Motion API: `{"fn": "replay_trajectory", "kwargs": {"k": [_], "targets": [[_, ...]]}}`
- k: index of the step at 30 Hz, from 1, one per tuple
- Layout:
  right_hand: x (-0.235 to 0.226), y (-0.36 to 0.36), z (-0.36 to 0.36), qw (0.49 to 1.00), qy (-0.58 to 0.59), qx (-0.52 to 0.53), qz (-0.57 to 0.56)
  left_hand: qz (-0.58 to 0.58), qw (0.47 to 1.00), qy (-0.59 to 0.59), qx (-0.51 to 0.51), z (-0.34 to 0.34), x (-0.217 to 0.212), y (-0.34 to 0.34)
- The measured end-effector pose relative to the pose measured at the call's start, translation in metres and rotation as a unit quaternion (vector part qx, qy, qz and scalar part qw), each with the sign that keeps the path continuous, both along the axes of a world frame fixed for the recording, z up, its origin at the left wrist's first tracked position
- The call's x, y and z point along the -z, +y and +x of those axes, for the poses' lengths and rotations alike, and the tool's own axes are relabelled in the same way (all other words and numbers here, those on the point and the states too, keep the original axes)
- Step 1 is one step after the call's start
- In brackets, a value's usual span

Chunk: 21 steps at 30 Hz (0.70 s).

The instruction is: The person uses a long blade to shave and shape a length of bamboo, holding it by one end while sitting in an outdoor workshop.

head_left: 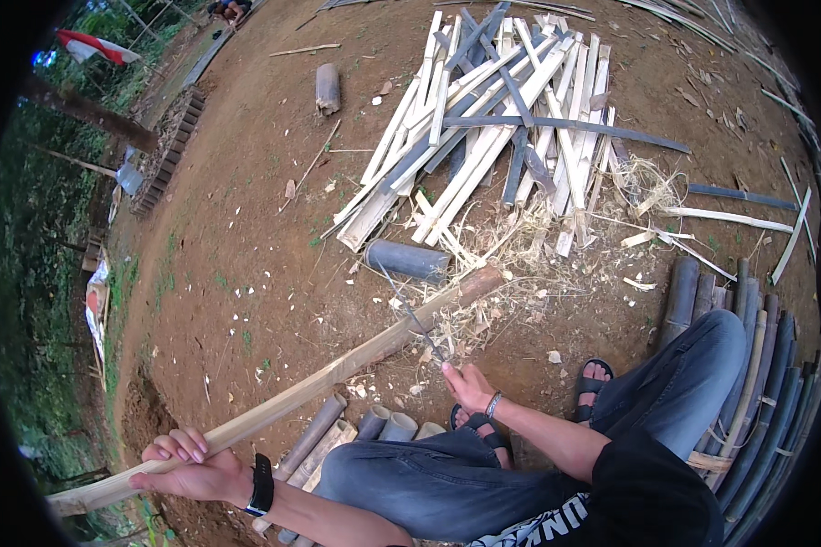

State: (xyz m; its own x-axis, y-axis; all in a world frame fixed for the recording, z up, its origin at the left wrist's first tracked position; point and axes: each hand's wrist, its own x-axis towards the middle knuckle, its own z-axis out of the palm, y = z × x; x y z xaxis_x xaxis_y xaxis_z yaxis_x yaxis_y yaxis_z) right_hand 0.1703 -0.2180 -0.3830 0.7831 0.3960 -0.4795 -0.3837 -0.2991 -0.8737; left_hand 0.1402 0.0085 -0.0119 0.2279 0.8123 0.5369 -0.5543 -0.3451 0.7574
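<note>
My left hand (192,465), a watch on its wrist, is wrapped round the lower end of a long pale bamboo strip (310,387). The strip slants up to the right, its far end by a brown round piece of wood (480,284) on the ground. In my right hand (470,387) is the handle of a knife (410,314), closed in my fingers. Its thin dark blade points up and left and crosses the strip near the far end; whether it touches cannot be seen. Curly shavings (506,310) lie around that end.
A large heap of split bamboo strips (492,118) lies ahead. A short dark bamboo section (409,261) rests before it, another (328,88) farther off. Bamboo poles form a bench (757,401) at my right. Cut bamboo tubes (315,438) lie by my left leg. A flag (96,47) hangs far left.
</note>
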Motion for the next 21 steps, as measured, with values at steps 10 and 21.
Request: {"fn": "replay_trajectory", "kwargs": {"k": [10, 21], "targets": [[0.022, -0.011, 0.000, 0.999, 0.037, 0.028, -0.003, -0.017, 1.000, 0.000, -0.027, -0.003, 0.001, 0.000], [0.013, 0.008, 0.002, 0.998, -0.058, 0.003, -0.002, -0.012, 1.000, -0.005, -0.003, 0.001, 0.000, -0.002]]}}
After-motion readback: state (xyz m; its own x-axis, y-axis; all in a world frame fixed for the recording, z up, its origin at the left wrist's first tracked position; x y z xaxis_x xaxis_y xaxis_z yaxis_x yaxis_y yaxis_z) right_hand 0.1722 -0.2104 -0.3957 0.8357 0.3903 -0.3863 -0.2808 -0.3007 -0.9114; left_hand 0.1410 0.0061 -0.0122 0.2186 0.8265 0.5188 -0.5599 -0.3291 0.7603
